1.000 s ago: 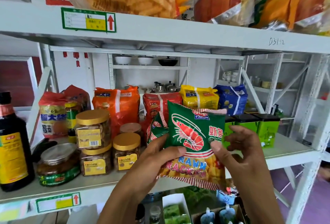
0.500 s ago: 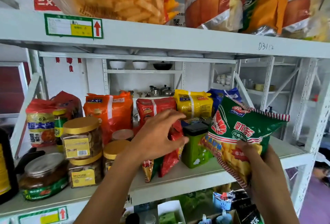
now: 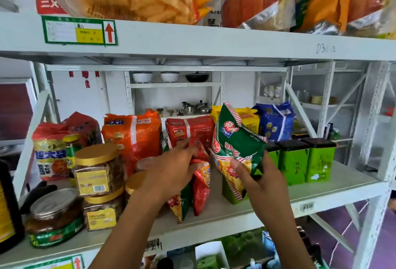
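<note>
"D31 12" is handwritten in dark marker on the front edge of the upper white metal shelf (image 3: 326,48). Further left on that edge, a green-bordered white and yellow label (image 3: 79,31) carries a red upward arrow, and its small print is blurred. Above it, a red sign (image 3: 46,3) shows part of the white character "三". The green foil snack bag (image 3: 237,144) in the right hand (image 3: 263,174) bears a red oval logo and red Chinese characters. A barcode sticker (image 3: 306,206) sits on the lower white shelf's edge.
</note>
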Action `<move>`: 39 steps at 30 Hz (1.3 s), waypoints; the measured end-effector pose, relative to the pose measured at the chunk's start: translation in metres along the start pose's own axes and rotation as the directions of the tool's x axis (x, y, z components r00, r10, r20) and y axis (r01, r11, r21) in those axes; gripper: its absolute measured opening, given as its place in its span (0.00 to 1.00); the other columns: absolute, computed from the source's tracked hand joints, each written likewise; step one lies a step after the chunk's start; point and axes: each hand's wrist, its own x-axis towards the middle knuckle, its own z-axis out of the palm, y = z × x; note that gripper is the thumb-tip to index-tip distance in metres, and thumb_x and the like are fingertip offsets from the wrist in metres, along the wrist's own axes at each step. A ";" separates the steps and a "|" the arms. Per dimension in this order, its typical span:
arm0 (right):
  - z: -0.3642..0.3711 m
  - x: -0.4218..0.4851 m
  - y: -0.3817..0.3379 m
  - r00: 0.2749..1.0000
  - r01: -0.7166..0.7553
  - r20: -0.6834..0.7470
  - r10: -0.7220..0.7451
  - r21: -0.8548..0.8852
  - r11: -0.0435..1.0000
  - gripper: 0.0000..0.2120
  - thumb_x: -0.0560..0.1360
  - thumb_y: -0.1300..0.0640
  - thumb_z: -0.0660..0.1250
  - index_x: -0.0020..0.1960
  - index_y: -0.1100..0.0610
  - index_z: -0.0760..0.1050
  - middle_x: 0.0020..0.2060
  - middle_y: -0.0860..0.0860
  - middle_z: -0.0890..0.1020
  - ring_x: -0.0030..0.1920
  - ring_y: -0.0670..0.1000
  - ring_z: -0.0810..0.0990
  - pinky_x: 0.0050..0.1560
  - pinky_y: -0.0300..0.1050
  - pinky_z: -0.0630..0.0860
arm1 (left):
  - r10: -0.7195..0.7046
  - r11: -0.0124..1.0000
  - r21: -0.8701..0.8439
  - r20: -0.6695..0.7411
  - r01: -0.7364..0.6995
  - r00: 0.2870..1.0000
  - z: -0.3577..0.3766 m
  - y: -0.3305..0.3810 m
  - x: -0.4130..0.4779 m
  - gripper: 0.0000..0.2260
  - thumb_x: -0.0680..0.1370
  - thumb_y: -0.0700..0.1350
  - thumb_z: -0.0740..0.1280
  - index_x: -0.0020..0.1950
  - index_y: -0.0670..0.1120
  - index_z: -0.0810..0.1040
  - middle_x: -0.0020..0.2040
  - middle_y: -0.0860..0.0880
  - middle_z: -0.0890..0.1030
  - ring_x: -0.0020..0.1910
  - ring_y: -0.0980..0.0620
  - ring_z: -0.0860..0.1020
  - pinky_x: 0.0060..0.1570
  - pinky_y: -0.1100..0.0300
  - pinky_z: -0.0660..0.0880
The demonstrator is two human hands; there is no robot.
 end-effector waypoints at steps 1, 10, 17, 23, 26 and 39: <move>0.007 0.001 0.002 1.000 0.003 0.004 -0.003 -0.042 0.999 0.22 0.75 0.44 0.75 0.66 0.44 0.74 0.53 0.39 0.85 0.52 0.41 0.84 0.51 0.41 0.79 | -0.001 1.000 0.026 -0.007 0.001 1.000 0.001 -0.001 -0.002 0.10 0.83 0.54 0.65 0.63 0.55 0.76 0.80 0.55 0.64 0.65 0.49 0.78 0.60 0.50 0.78; 0.047 -0.005 0.024 0.988 -0.083 0.088 0.125 -0.377 0.923 0.26 0.79 0.37 0.63 0.60 0.60 0.74 0.40 0.51 0.77 0.47 0.62 0.81 0.40 0.48 0.67 | -0.026 0.991 0.130 -0.023 0.029 0.999 -0.009 0.000 -0.012 0.07 0.86 0.53 0.59 0.60 0.53 0.73 0.84 0.52 0.55 0.71 0.45 0.75 0.59 0.45 0.77; 0.047 0.006 0.017 0.981 -0.051 0.153 0.120 -0.389 0.920 0.15 0.81 0.46 0.67 0.43 0.54 0.69 0.41 0.61 0.83 0.44 0.65 0.81 0.37 0.48 0.65 | -0.115 0.989 0.098 0.001 0.114 0.993 -0.013 0.013 -0.015 0.09 0.86 0.50 0.59 0.64 0.51 0.73 0.84 0.53 0.53 0.78 0.46 0.66 0.67 0.40 0.71; 0.045 0.021 0.010 0.972 0.028 0.218 0.082 -0.459 0.888 0.12 0.81 0.47 0.67 0.53 0.56 0.73 0.45 0.58 0.84 0.48 0.63 0.82 0.39 0.48 0.67 | -0.078 0.997 0.021 -0.068 0.080 0.995 -0.001 0.008 -0.008 0.11 0.85 0.42 0.64 0.67 0.48 0.73 0.82 0.51 0.60 0.78 0.46 0.67 0.69 0.41 0.70; 0.047 0.024 0.014 0.970 0.053 0.232 0.067 -0.475 0.879 0.15 0.81 0.46 0.67 0.58 0.57 0.74 0.46 0.59 0.84 0.49 0.63 0.82 0.39 0.49 0.69 | -0.069 0.994 -0.093 -0.084 0.061 0.994 0.001 0.003 -0.007 0.15 0.84 0.47 0.65 0.69 0.45 0.72 0.80 0.49 0.65 0.77 0.47 0.67 0.73 0.43 0.69; 0.066 0.012 0.050 0.916 -0.043 0.333 0.226 -0.478 0.877 0.22 0.80 0.39 0.66 0.54 0.59 0.73 0.48 0.61 0.84 0.52 0.64 0.83 0.41 0.49 0.68 | -0.074 0.956 -0.291 -0.094 0.043 0.993 -0.015 0.008 -0.019 0.10 0.78 0.54 0.72 0.49 0.55 0.71 0.58 0.58 0.77 0.54 0.60 0.75 0.45 0.68 0.69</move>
